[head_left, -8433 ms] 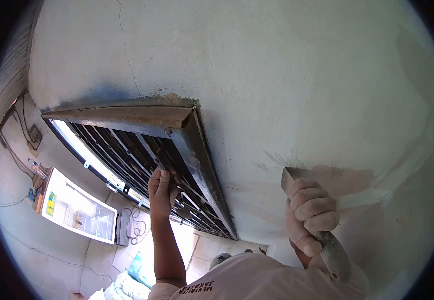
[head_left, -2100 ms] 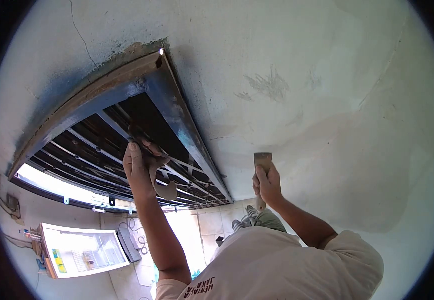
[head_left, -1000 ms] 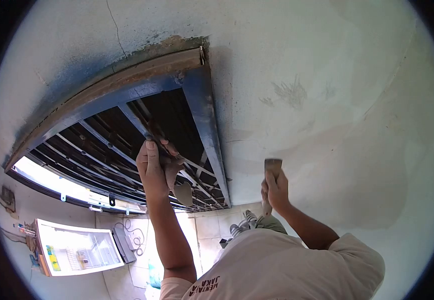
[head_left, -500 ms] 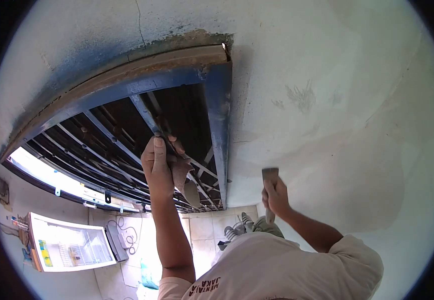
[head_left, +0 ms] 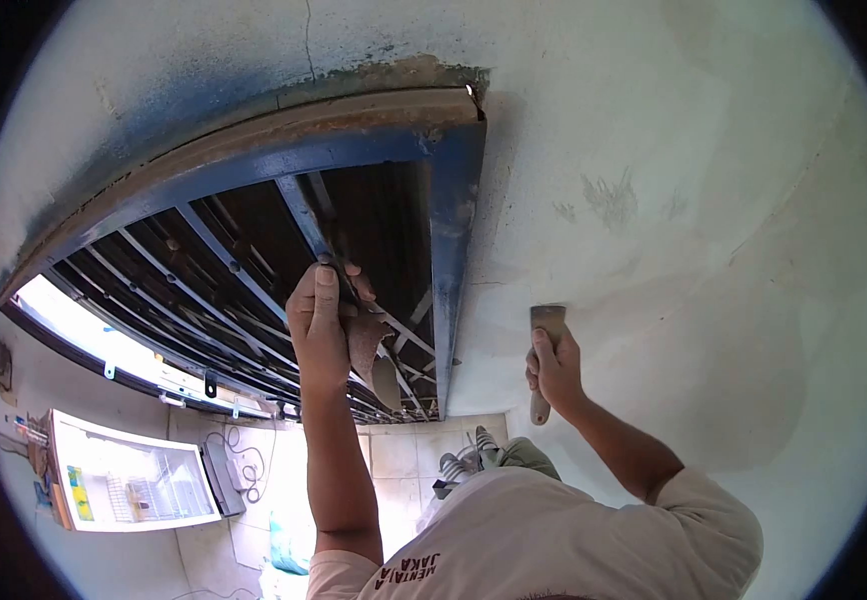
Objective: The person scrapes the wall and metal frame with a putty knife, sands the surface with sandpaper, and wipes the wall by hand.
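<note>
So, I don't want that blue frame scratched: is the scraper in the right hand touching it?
Apart: the head view shows a strip of wall between the scraper, held in the right hand, and the blue frame.

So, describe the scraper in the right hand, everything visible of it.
The scraper has a broad, flat blade, metal by its look, dull grey-brown with a darker strip along its end. Its pale, greyish handle shows below the right hand, the end rounded, with what looks like a small hole. That hand grips it, thumb toward the blade, which points up in the picture. It shows against the pale wall; whether the edge touches cannot be told.
</note>
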`<state>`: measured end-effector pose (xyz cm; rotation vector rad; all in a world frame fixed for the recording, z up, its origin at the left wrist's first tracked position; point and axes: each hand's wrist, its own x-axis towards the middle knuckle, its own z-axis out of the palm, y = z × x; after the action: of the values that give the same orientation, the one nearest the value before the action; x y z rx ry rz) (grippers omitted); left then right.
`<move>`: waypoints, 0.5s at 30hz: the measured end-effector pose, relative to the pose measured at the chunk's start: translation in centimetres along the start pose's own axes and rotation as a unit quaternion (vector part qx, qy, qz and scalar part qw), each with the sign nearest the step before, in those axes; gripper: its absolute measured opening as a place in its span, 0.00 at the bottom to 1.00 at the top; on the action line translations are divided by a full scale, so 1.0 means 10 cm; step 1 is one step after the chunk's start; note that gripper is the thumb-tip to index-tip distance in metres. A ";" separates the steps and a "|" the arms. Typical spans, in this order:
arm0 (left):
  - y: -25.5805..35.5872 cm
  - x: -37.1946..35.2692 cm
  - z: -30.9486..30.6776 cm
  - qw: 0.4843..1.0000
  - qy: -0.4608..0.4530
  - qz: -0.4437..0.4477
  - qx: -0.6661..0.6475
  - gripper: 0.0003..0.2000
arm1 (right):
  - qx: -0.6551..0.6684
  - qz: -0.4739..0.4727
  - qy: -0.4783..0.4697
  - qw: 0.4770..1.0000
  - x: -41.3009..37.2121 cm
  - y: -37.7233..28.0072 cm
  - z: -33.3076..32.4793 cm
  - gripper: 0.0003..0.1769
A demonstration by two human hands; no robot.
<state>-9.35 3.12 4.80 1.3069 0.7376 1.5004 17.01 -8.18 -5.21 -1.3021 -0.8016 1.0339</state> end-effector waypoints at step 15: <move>0.00 0.00 0.03 1.000 0.004 0.011 0.002 0.17 | 0.034 -0.018 0.020 0.999 -0.12 -0.24 0.10 0.09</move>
<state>-9.07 3.10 4.85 1.3160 0.7329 1.5227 16.00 -8.82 -2.63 -1.2424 -0.7515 0.9956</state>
